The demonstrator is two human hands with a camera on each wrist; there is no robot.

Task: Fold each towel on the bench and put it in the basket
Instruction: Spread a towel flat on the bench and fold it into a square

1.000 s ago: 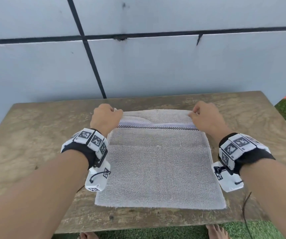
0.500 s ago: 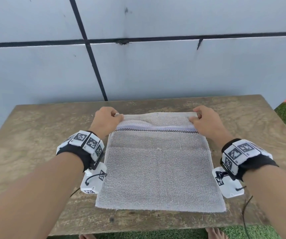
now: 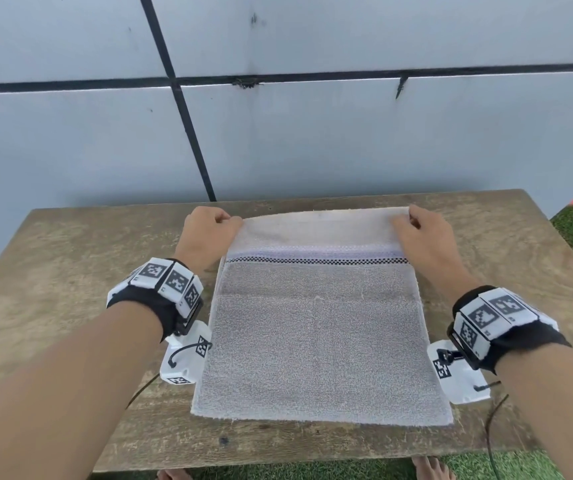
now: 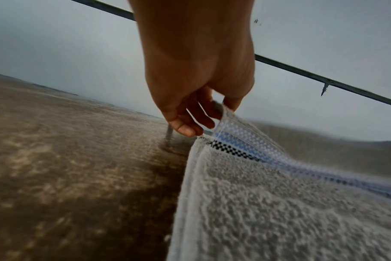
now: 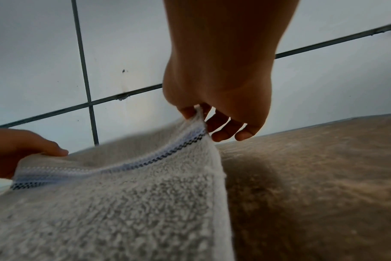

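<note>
Head view: I get soft, even daylight, no glare; faint shadows under wrists on bench [image 3: 70,271]. Straight lines bow near frame edges. Wrist views dimmer: towel [image 4: 279,211] and bench blurred up close, dark shadow beside towel edge, wall [image 5: 45,53] lines tilted.

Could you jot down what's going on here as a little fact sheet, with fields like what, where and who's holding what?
towel: grey, with a checked stripe near its far edge; lies on the bench, far edge lifted
bench: worn wood, against a pale wall
left hand: pinches the far left corner
right hand: pinches the far right corner
basket: not in view
</note>
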